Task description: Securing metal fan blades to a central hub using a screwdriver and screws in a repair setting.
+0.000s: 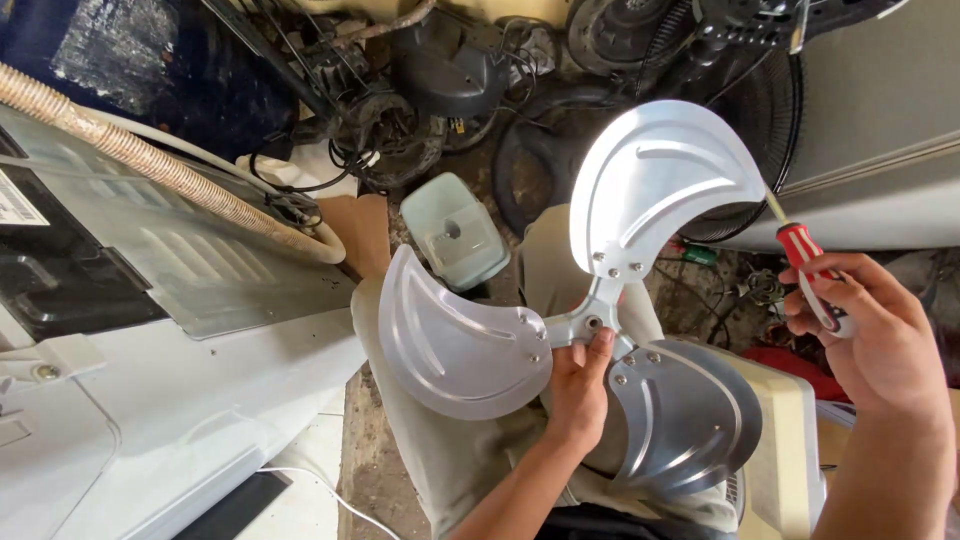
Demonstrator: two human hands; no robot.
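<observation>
— What have you got in your hands?

— My left hand grips a three-bladed fan propeller of brushed silver metal at its hub, thumb pressed just beside the centre hole. Each blade is a broad curved paddle with raised ribs, riveted to a short arm of the hub. It hangs over my lap, above my beige trousers, not resting on anything.

— And the other hand?

— My right hand is clenched around a screwdriver with a red and white plastic handle; its thin metal shaft points up toward the edge of the top blade (whether the tip touches the blade, I cannot tell).

— What lies around you?

— At my left, a large white appliance casing of smooth plastic with a ribbed, fabric-wrapped beige hose lying across it. Past the propeller, a pale green rounded plastic cover sits on the dirty floor, near a tangle of black wires and motor parts. A black wire fan guard stands behind the top blade, against a grey cabinet wall.
</observation>
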